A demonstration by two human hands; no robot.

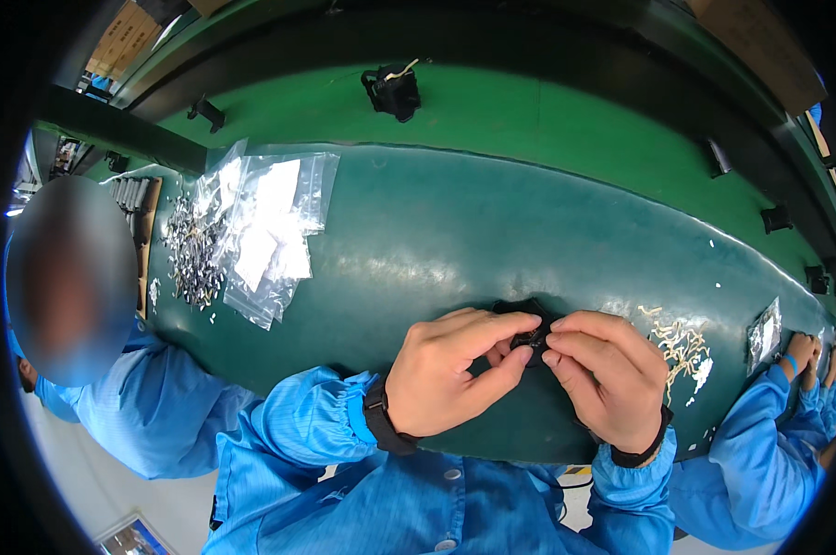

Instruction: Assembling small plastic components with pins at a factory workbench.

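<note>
My left hand [455,370] pinches a small black part [531,339] between thumb and forefinger, above the green table mat [390,277]. Close against it from the other side is my right hand [612,365], its thumb and fingertips pressed together at the part's edge. Fingers cover most of the part, so its exact kind does not show. Behind the fingertips lies a dark object [520,305], mostly hidden by my hands. Just right of my right hand are scattered cream-coloured, curved strips [682,347] with white bits among them.
Clear plastic bags [275,222] with white sheets lie at left, beside a heap of small dark and pale pieces [194,250]. A black holder [392,91] is on the green back panel. Another bag [765,333] lies right. Co-workers in blue sit on both sides.
</note>
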